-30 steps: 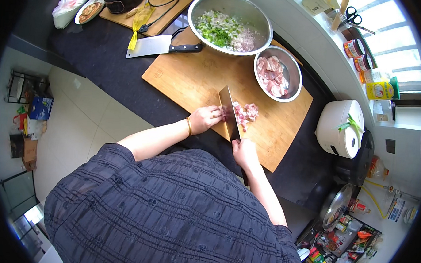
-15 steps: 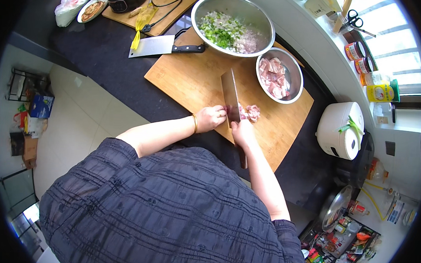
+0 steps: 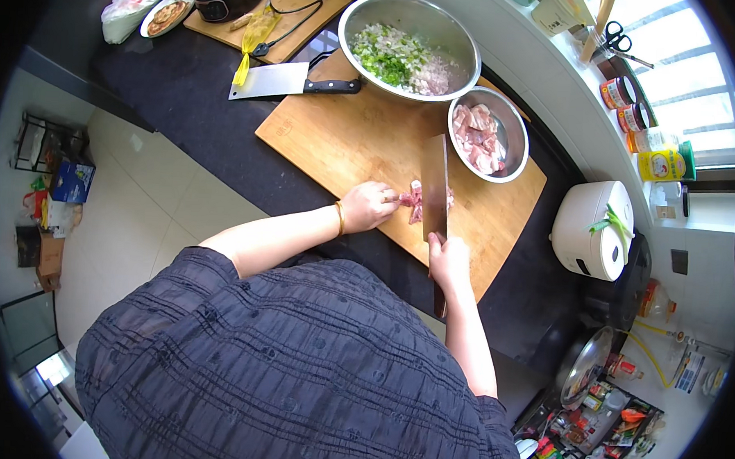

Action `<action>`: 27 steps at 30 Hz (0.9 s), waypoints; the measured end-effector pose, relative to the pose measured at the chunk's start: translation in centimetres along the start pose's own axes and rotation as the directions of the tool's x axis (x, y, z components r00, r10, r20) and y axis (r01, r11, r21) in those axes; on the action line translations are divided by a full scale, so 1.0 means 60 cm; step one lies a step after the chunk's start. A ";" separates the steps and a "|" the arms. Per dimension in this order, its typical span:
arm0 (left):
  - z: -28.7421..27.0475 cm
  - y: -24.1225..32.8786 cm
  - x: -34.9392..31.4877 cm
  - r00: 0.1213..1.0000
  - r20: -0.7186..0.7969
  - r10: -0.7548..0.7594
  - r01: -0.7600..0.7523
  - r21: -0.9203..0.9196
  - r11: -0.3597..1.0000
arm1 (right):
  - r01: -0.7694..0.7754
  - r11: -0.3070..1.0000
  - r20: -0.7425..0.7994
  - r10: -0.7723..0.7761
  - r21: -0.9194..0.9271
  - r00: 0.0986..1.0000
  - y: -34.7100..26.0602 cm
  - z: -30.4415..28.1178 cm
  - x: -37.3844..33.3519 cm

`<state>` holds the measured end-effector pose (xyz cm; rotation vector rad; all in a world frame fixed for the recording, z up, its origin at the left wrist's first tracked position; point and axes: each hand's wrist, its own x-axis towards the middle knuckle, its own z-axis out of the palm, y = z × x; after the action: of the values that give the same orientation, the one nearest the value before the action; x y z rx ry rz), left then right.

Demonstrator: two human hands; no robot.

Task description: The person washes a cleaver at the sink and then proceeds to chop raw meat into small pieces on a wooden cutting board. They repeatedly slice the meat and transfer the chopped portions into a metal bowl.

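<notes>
Cleaver among raw meat on wooden cutting board, frame centre.
Left hand pinches raw meat's left end; right hand grips cleaver, right of centre.

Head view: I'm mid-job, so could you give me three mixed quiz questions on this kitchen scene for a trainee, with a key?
1. True or false: the right hand holds a knife at the cutting board, with the left hand close to the raw meat.

2. Multiple choice: what colour is the handle of the cleaver lying flat?
A) yellow
B) red
C) black

3. Fill in: a green stalk rests on top of the ____.

Key: 1. True. 2. C. 3. white cooker.
</notes>
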<state>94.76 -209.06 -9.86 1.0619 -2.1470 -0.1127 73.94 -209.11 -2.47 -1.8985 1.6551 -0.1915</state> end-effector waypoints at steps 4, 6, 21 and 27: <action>0.014 0.000 -0.010 0.997 0.055 -0.048 0.043 0.089 0.995 | 0.119 0.989 0.001 -0.119 -0.087 0.993 -0.001 0.017 -0.021; 0.012 0.002 -0.016 0.997 0.024 -0.075 0.072 0.095 0.993 | 0.184 0.974 -0.003 -0.186 -0.129 0.983 0.007 0.031 -0.025; -0.008 0.002 -0.024 0.992 -0.128 -0.020 0.017 -0.021 1.000 | 0.050 0.998 0.038 -0.051 0.044 0.998 -0.010 0.014 0.008; 0.005 -0.006 -0.029 0.992 -0.124 -0.017 0.020 0.024 0.999 | 0.153 0.975 0.117 -0.135 -0.161 0.984 -0.029 0.001 -0.035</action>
<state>95.49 -208.12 -11.21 1.0760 -2.0326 -0.0275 75.02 -207.07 -1.00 -2.1199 1.5055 -0.0078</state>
